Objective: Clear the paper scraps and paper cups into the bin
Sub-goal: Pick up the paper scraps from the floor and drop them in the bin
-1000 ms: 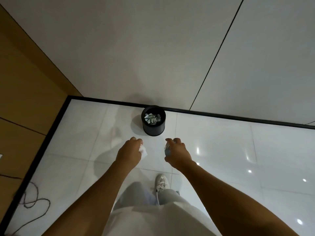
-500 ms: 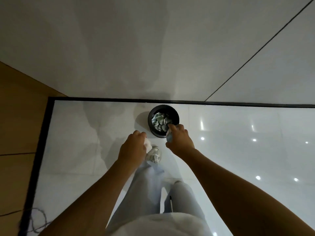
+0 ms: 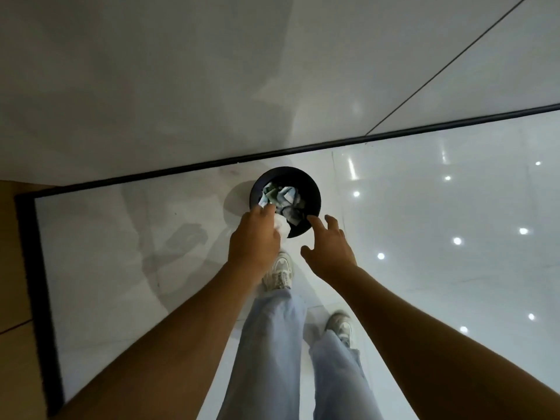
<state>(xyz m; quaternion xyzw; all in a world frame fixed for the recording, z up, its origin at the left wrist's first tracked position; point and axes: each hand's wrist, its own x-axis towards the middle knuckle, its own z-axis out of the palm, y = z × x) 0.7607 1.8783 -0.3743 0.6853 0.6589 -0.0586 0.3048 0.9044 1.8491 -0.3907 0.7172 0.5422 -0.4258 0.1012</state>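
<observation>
Glossy white tiled floor (image 3: 439,268), black bin (image 3: 313,194) of crumpled paper by the wall, two sneakered feet.

Right hand (image 3: 328,248): half a second ago its fingers pinched a pale scrap at the rim of the round black bin (image 3: 315,195); now the fingers are spread and hold nothing, so the scrap has left the hand. Where it landed cannot be told among the crumpled paper in the bin. Left hand (image 3: 254,237): has advanced from short of the bin to its near rim, fingers curled round a crumpled white paper scrap (image 3: 281,229). The bin appears larger and nearer than in both earlier pictures.
</observation>
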